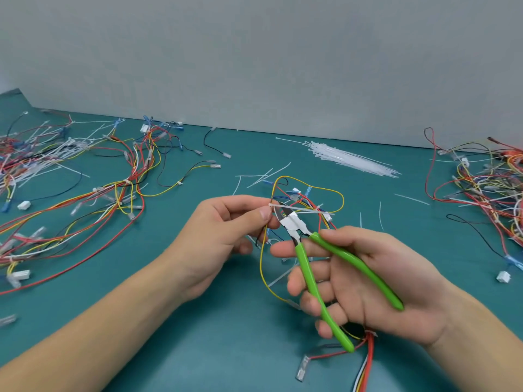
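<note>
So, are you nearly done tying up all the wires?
Partly. The coloured wire heap at left already wears white ties. Now the left hand pinches a tied wire bundle while the right hand holds green-handled cutters at the tie's tail. The right-side wire heap and white plastic tie bundle probably remain.

Left hand (223, 236), right hand (368, 281) bare; forearms bare to frame edge; nails short.

Green-handled cutters (304, 258) in right hand (368, 278), handles spread, tips at the tail of a white cable tie (311, 210) near its head; the tie wraps a multicoloured wire bundle (304, 200) pinched by left hand (226, 230) above the mat.
</note>
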Tool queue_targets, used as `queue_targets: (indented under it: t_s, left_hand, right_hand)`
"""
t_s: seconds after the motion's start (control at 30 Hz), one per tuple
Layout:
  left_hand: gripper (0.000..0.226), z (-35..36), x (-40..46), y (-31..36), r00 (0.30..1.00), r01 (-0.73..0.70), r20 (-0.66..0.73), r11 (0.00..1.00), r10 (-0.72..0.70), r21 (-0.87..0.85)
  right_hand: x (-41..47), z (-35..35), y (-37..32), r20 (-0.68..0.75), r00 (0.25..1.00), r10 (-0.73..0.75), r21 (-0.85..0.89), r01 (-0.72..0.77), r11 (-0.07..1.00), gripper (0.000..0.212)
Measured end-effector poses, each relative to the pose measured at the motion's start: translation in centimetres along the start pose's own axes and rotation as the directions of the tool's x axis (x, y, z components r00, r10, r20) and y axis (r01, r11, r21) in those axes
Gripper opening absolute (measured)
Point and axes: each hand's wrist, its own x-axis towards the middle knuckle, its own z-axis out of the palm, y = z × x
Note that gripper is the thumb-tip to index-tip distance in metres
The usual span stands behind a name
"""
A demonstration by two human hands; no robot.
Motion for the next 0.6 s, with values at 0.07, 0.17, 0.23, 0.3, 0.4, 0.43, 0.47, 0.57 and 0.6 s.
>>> queue_targets:
  t_s: [0.07, 0.17, 0.23, 0.3, 0.4, 0.43, 0.47, 0.57, 0.6]
  left_hand:
    - [0.028, 0.05, -0.08, -0.11, 1.0, 0.002, 0.008, 1.0, -0.001, -0.008]
    - [0.031, 0.03, -0.22, -0.15, 1.0, -0.004, 0.029, 0.999, 0.005, -0.037]
    - [0.032, -0.03, -0.27, -0.1, 0.999, 0.002, 0.047, 0.998, 0.001, -0.068]
    - [0.029, -0.05, -0.29, -0.05, 0.998, 0.015, 0.06, 0.995, -0.01, -0.094]
    - [0.029, 0.1, -0.39, -0.01, 0.996, 0.048, 0.079, 0.989, -0.037, -0.141]
    - [0.03, 0.17, -0.41, 0.01, 0.995, 0.058, 0.084, 0.987, -0.046, -0.153]
    - [0.03, 0.22, -0.46, 0.0, 0.995, 0.066, 0.086, 0.985, -0.052, -0.161]
    - [0.029, 0.3, -0.48, 0.02, 0.995, 0.077, 0.082, 0.983, -0.064, -0.169]
    - [0.029, 0.32, -0.46, 0.03, 0.994, 0.079, 0.082, 0.982, -0.066, -0.171]
  right_hand:
    - [-0.02, -0.06, 0.0, 0.0, 1.0, -0.001, -0.002, 0.001, 1.0, 0.056]
    - [-0.08, -0.11, -0.01, 0.013, 1.0, 0.002, 0.008, -0.002, 1.0, 0.057]
    - [-0.14, -0.1, -0.05, 0.028, 1.0, 0.001, 0.018, -0.002, 1.0, 0.056]
    - [-0.15, -0.05, -0.04, 0.033, 0.999, 0.006, 0.019, -0.006, 1.0, 0.056]
    - [-0.08, 0.03, 0.11, 0.031, 0.999, 0.011, 0.024, -0.011, 1.0, 0.056]
    - [-0.06, 0.03, 0.14, 0.027, 1.0, 0.01, 0.026, -0.011, 1.0, 0.056]
    - [-0.06, 0.02, 0.18, 0.019, 1.0, 0.01, 0.019, -0.01, 1.0, 0.056]
    - [-0.02, 0.06, 0.19, 0.017, 1.0, 0.007, 0.024, -0.008, 1.0, 0.057]
    - [-0.02, 0.09, 0.17, 0.019, 1.0, 0.008, 0.026, -0.009, 1.0, 0.057]
